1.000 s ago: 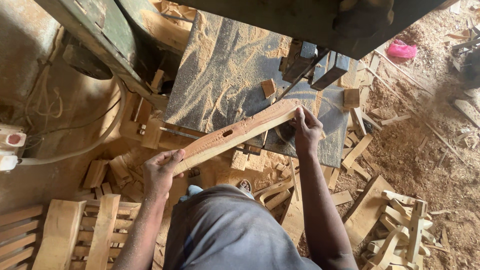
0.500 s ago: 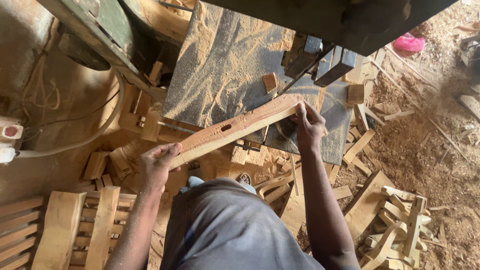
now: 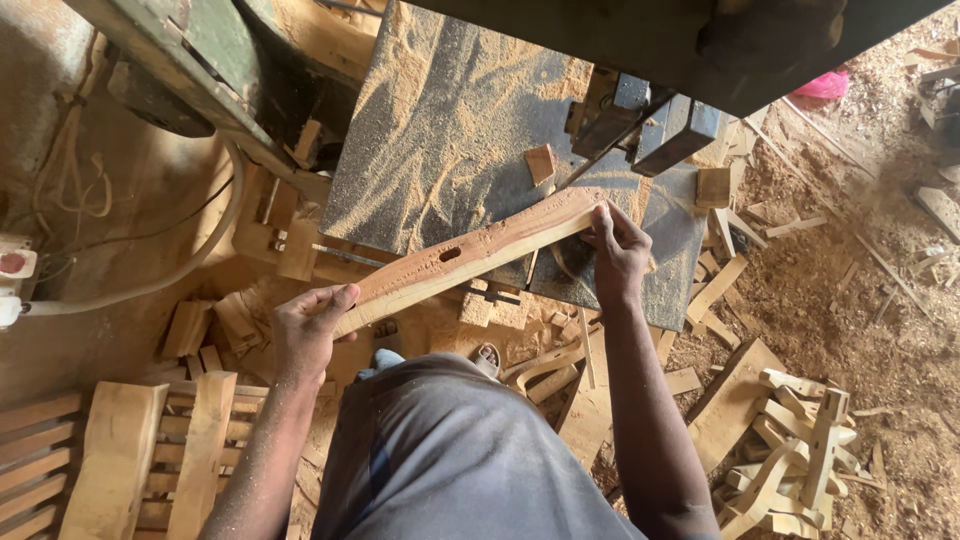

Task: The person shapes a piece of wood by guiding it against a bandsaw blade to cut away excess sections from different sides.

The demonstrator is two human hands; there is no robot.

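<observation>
Sawdust-strewn workshop floor, metal saw table (image 3: 450, 130) dusted with shavings; across its near edge, long curved wooden piece (image 3: 470, 258), left hand (image 3: 305, 335) clamped on near end, right hand (image 3: 620, 250) fingers pressing far end.

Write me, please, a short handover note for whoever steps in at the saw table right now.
Left hand grips the near end of the long curved wooden piece. Right hand presses its far end onto the sawdust-covered saw table, beside the blade guide. The piece has a slot near its middle. A small offcut block lies on the table. Whether a cut has begun cannot be seen. Scrap wood is piled on the floor.
</observation>
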